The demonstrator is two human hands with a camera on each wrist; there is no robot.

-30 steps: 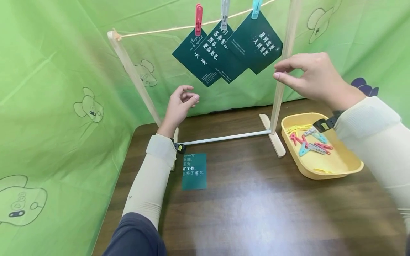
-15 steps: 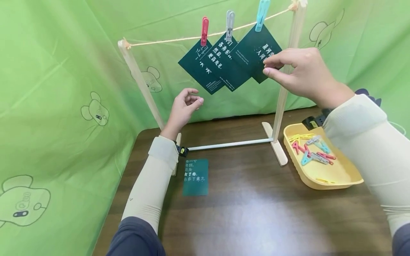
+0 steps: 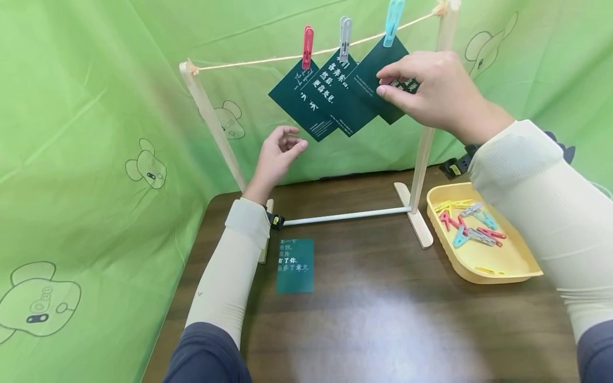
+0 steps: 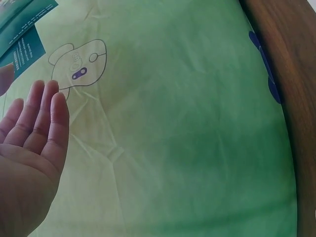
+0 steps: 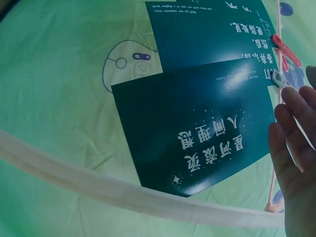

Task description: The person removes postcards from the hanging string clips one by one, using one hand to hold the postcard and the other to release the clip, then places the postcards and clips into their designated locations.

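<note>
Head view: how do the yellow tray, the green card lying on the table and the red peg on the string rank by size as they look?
1. yellow tray
2. green card on the table
3. red peg, farther from the camera, so it may look undersized.

Both arms wear close-fitting cream sleeves, finely ribbed, ending at the wrists. The left sleeve (image 3: 225,276) carries a tiny dark mark on the forearm (too small to read). Above each elbow, dark navy fabric begins. A black strap with a yellow spot (image 3: 276,220) sits at the left wrist; a like strap (image 3: 455,167) sits by the right.
</note>
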